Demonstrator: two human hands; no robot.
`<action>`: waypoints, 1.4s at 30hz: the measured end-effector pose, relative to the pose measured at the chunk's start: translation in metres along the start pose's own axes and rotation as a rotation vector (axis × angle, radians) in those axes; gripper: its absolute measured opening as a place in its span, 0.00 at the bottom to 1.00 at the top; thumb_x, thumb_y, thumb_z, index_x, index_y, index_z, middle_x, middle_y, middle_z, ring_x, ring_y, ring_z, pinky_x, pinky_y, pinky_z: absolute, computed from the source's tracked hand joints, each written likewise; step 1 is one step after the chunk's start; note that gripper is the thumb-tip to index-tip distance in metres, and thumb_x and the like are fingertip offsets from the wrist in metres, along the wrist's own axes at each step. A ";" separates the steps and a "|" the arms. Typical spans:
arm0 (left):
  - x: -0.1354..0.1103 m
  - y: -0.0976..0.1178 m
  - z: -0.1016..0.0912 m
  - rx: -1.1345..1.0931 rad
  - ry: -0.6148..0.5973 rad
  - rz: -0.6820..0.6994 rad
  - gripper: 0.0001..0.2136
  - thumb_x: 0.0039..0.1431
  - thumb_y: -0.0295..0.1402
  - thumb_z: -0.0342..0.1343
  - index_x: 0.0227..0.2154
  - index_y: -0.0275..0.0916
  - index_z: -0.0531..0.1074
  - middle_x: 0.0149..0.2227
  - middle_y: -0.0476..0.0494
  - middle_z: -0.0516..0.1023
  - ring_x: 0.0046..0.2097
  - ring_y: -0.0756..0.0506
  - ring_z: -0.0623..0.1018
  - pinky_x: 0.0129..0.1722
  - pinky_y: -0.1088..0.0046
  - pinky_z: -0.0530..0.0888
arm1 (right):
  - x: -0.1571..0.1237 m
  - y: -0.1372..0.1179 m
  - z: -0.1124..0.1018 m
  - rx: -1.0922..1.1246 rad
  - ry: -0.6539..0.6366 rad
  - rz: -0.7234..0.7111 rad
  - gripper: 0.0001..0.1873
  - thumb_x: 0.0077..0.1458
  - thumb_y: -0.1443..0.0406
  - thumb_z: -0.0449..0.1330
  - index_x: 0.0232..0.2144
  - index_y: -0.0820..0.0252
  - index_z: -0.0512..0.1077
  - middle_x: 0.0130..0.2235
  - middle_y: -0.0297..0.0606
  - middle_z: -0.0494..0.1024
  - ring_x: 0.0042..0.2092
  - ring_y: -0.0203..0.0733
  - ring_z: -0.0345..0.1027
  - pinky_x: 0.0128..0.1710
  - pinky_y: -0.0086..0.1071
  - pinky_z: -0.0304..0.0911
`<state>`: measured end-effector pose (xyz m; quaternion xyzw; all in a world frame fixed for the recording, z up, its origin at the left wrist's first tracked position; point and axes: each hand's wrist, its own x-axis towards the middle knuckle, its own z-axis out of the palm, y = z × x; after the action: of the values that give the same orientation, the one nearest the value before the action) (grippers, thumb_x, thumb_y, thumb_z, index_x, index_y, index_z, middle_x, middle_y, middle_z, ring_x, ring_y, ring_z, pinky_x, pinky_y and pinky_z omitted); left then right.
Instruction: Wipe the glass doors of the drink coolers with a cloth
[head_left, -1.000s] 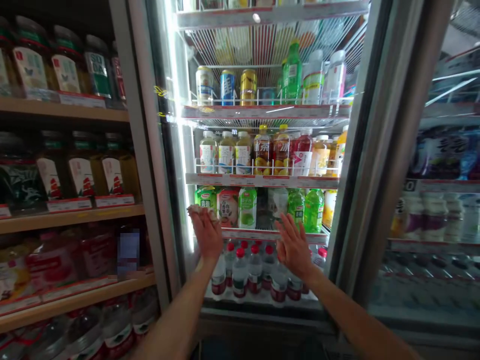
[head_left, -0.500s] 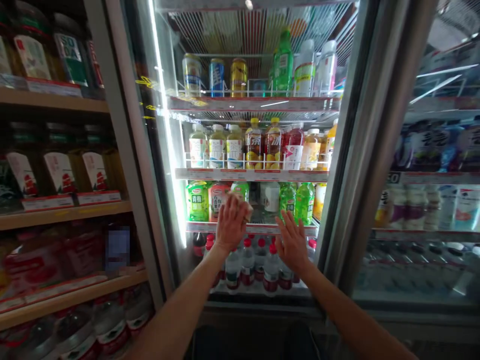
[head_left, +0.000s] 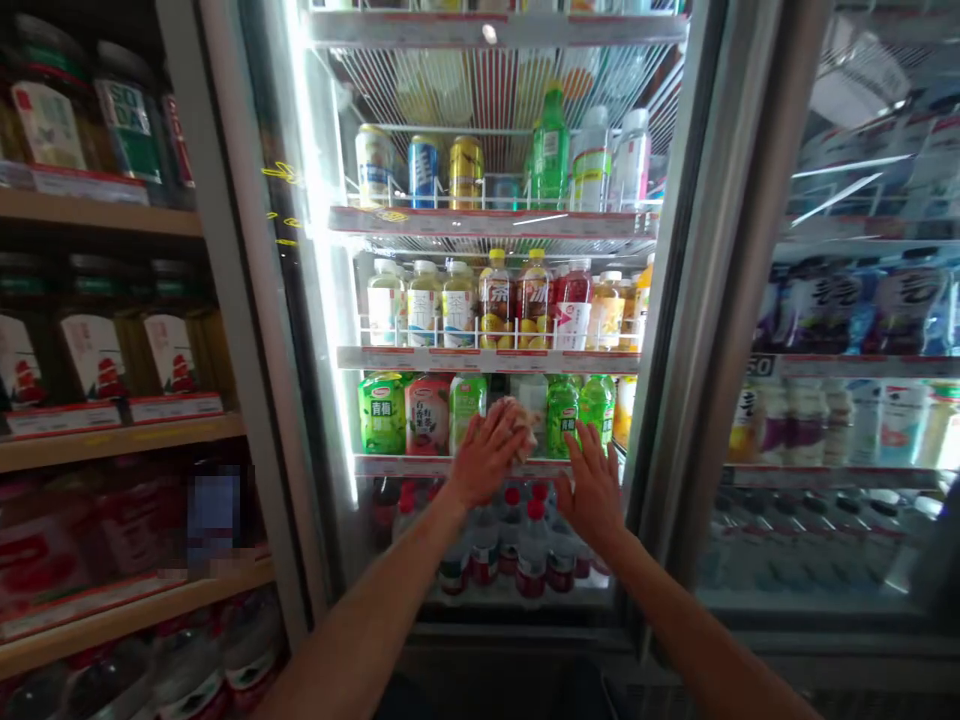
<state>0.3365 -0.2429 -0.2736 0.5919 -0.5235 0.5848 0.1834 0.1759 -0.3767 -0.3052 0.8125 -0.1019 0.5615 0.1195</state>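
My left hand presses a crumpled pale cloth to the glass door of a lit drinks cooler. The cloth sticks out past the fingertips, in front of the shelf with green bottles. To the right, my right hand is open, fingers spread and holding nothing, at the glass before another green bottle. Whether its palm touches the glass I cannot tell. Behind the hands, red-capped bottles on the bottom shelf are partly hidden.
Tall metal door frames stand to the right, with a second drinks cooler beyond. At the left, wooden shelves carry several large bottles. Cans and more bottles fill the upper cooler shelves.
My left hand has slid the cloth to the right across the glass, nearer my right hand. My right hand stays open at nearly the same place. The view has tilted up slightly.
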 end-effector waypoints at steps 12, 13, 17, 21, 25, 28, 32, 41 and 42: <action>0.004 0.005 0.004 -0.011 -0.074 0.292 0.17 0.58 0.30 0.49 0.51 0.46 0.65 0.63 0.48 0.56 0.65 0.44 0.49 0.62 0.60 0.51 | -0.007 0.009 -0.006 0.003 -0.013 -0.023 0.35 0.54 0.71 0.49 0.63 0.59 0.45 0.63 0.46 0.53 0.65 0.48 0.41 0.61 0.52 0.44; 0.008 0.004 0.004 -0.007 -0.064 0.293 0.17 0.58 0.30 0.48 0.51 0.46 0.65 0.63 0.48 0.56 0.65 0.44 0.49 0.62 0.60 0.51 | -0.007 0.011 -0.007 0.004 -0.013 -0.023 0.35 0.53 0.71 0.49 0.63 0.58 0.45 0.64 0.45 0.52 0.65 0.48 0.41 0.61 0.52 0.44; 0.032 -0.007 0.005 0.034 0.018 0.024 0.21 0.58 0.33 0.50 0.55 0.41 0.61 0.63 0.37 0.54 0.66 0.39 0.46 0.61 0.54 0.52 | -0.006 0.016 -0.011 0.008 0.022 -0.026 0.36 0.54 0.70 0.49 0.63 0.56 0.43 0.64 0.45 0.51 0.65 0.49 0.43 0.60 0.52 0.46; 0.032 -0.001 0.006 0.004 0.003 0.171 0.19 0.58 0.31 0.50 0.54 0.41 0.63 0.62 0.40 0.57 0.66 0.40 0.46 0.61 0.57 0.54 | -0.008 0.018 -0.013 0.006 0.026 -0.032 0.36 0.54 0.71 0.49 0.63 0.56 0.42 0.64 0.45 0.51 0.65 0.49 0.43 0.60 0.52 0.47; 0.043 0.002 0.007 -0.027 -0.004 0.296 0.16 0.60 0.29 0.47 0.51 0.43 0.65 0.61 0.45 0.59 0.65 0.43 0.47 0.62 0.59 0.53 | -0.008 0.025 -0.012 -0.006 0.047 -0.021 0.36 0.55 0.70 0.49 0.64 0.56 0.41 0.64 0.44 0.51 0.65 0.48 0.43 0.60 0.52 0.47; 0.064 0.004 0.010 -0.019 0.039 0.121 0.18 0.60 0.29 0.47 0.53 0.41 0.63 0.62 0.41 0.56 0.66 0.42 0.45 0.61 0.57 0.53 | -0.006 0.031 -0.014 -0.012 0.073 0.004 0.36 0.55 0.69 0.49 0.63 0.56 0.41 0.63 0.45 0.53 0.65 0.49 0.44 0.60 0.52 0.48; 0.067 0.023 0.014 -0.063 -0.043 0.305 0.18 0.60 0.31 0.46 0.53 0.41 0.62 0.63 0.42 0.55 0.66 0.41 0.46 0.61 0.58 0.55 | -0.011 0.034 -0.019 -0.006 0.071 0.062 0.34 0.56 0.68 0.48 0.63 0.57 0.42 0.63 0.48 0.54 0.64 0.51 0.44 0.58 0.54 0.51; 0.152 0.068 0.032 -0.168 -0.065 0.185 0.17 0.63 0.29 0.40 0.53 0.38 0.63 0.64 0.40 0.52 0.66 0.40 0.44 0.62 0.53 0.51 | -0.018 0.050 -0.043 0.039 0.142 0.071 0.35 0.56 0.68 0.48 0.64 0.55 0.41 0.64 0.45 0.51 0.64 0.52 0.46 0.58 0.54 0.53; 0.155 0.076 0.034 -0.187 -0.058 0.187 0.17 0.63 0.29 0.39 0.52 0.37 0.63 0.64 0.40 0.52 0.65 0.40 0.44 0.62 0.53 0.51 | -0.019 0.051 -0.047 0.037 0.142 0.067 0.35 0.56 0.69 0.48 0.64 0.55 0.41 0.64 0.45 0.51 0.64 0.52 0.46 0.58 0.54 0.53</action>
<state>0.2543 -0.3635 -0.1750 0.5375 -0.6337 0.5305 0.1674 0.1129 -0.4098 -0.3028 0.7688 -0.1100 0.6231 0.0927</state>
